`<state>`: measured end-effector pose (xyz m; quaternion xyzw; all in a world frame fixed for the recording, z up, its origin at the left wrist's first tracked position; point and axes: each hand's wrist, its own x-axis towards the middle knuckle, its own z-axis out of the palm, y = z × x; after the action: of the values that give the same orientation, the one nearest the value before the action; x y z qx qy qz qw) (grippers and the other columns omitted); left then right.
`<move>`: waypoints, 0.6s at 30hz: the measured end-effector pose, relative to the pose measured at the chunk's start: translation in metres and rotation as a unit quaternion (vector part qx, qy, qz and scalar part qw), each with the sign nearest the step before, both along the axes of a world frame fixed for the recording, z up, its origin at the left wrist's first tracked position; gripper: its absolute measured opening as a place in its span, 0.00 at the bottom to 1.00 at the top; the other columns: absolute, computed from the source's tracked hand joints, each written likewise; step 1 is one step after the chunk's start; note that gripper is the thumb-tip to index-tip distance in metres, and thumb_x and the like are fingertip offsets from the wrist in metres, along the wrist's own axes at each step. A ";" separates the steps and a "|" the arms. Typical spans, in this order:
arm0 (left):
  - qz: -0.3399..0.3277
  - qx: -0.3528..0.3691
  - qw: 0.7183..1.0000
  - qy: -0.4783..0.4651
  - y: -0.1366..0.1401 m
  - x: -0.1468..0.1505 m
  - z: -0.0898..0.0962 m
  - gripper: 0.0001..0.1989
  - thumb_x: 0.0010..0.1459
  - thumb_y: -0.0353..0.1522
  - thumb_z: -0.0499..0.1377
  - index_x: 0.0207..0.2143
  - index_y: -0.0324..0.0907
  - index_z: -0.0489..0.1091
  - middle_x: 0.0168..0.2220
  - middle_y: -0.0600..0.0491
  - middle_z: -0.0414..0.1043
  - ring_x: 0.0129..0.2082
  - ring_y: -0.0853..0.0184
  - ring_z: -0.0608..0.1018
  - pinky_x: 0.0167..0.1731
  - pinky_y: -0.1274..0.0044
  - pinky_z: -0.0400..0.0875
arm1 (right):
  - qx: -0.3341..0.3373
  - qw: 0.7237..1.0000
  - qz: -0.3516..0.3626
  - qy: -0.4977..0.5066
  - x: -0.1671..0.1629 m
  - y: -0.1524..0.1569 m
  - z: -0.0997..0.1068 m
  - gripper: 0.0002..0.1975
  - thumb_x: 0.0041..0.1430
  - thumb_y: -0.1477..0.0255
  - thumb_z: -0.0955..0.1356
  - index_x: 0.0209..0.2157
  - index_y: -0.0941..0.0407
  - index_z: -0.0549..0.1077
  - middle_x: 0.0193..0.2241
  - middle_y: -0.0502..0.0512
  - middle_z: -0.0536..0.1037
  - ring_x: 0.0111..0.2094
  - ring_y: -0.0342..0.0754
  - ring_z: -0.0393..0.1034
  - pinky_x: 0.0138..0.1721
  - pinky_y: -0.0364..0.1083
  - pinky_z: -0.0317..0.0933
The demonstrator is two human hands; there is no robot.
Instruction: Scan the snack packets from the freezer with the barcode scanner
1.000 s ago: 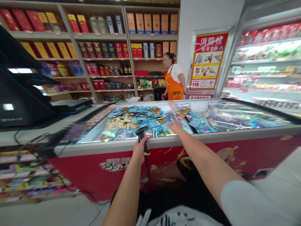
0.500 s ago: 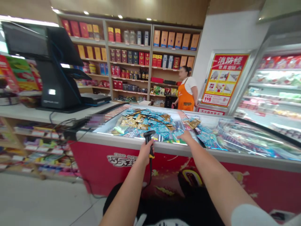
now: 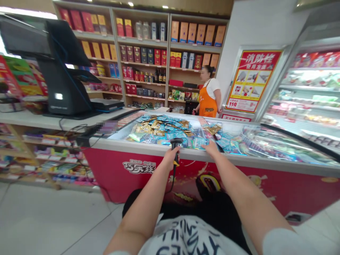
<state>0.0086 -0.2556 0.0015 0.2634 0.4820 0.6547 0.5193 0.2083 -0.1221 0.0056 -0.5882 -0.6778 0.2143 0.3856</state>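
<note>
A person in a white shirt with dark lettering (image 3: 186, 236) and black trousers sits or stands close against a long red chest freezer with a pale rim and pictured front (image 3: 106, 166) in a shop. At the middle of the freezer's front rim, the left hand (image 3: 171, 158) is wrapped around the handle of a black handheld barcode scanner with yellow trim (image 3: 176, 142), its dark cable (image 3: 173, 182) hanging down the freezer's front. Farther right along that rim, the right hand (image 3: 212, 148) reaches over with fingers extended to a light-blue flat packet (image 3: 198, 142); whether they grip it is not clear. Inside the freezer's rim, left of centre, lies a heap of shiny blue and gold packets (image 3: 164, 126). Beyond the freezer's left end, a black point-of-sale terminal (image 3: 63, 81) stands on a pale counter (image 3: 32, 122). Behind the freezer, another person in an orange apron (image 3: 208, 102) stands side-on before wooden shelves (image 3: 168, 63) of boxed goods and bottles. A red-and-yellow framed poster (image 3: 253, 81) hangs behind the freezer's right half, near a lit refrigerated display case (image 3: 313, 92).
</note>
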 end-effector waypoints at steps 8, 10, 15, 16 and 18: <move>-0.076 -0.028 0.995 0.055 0.007 0.039 0.008 0.17 0.44 0.42 0.65 0.23 0.39 0.63 0.14 0.57 0.61 0.13 0.74 0.65 0.12 0.82 0.59 | 0.014 0.993 -0.048 -0.109 0.041 0.001 -0.003 0.11 0.52 0.67 0.68 0.37 0.59 0.70 0.35 0.58 0.75 0.38 0.49 0.69 0.37 0.43 0.57; -0.097 -0.041 0.992 0.069 0.009 0.048 0.008 0.18 0.44 0.42 0.65 0.24 0.39 0.63 0.14 0.57 0.61 0.13 0.73 0.65 0.12 0.82 0.59 | 0.021 0.994 -0.028 -0.104 0.050 0.001 -0.004 0.09 0.53 0.68 0.67 0.35 0.57 0.70 0.33 0.55 0.75 0.36 0.48 0.68 0.36 0.42 0.57; -0.126 -0.040 0.988 0.076 0.015 0.068 0.007 0.17 0.43 0.40 0.66 0.24 0.39 0.63 0.15 0.58 0.60 0.13 0.74 0.65 0.12 0.83 0.60 | 0.033 0.994 -0.004 -0.104 0.059 -0.001 -0.007 0.10 0.55 0.67 0.67 0.37 0.57 0.69 0.34 0.54 0.75 0.36 0.47 0.68 0.36 0.41 0.57; -0.130 -0.035 0.988 0.076 0.017 0.071 0.006 0.17 0.43 0.40 0.66 0.24 0.39 0.63 0.15 0.58 0.60 0.13 0.75 0.65 0.12 0.83 0.60 | 0.029 0.993 -0.012 -0.110 0.059 -0.001 -0.007 0.11 0.55 0.67 0.66 0.38 0.57 0.68 0.36 0.56 0.75 0.38 0.47 0.68 0.37 0.41 0.57; -0.145 -0.033 0.986 0.082 0.019 0.074 0.005 0.18 0.43 0.41 0.66 0.24 0.39 0.63 0.15 0.58 0.60 0.13 0.75 0.64 0.12 0.83 0.59 | 0.019 0.992 -0.018 -0.120 0.057 0.000 -0.008 0.12 0.56 0.66 0.66 0.40 0.57 0.67 0.39 0.58 0.74 0.40 0.49 0.67 0.39 0.42 0.57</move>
<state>0.0831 -0.2363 0.0067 0.3659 0.5010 0.5327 0.5756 0.2654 -0.1225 -0.0021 -0.6146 -0.7121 0.1224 0.3166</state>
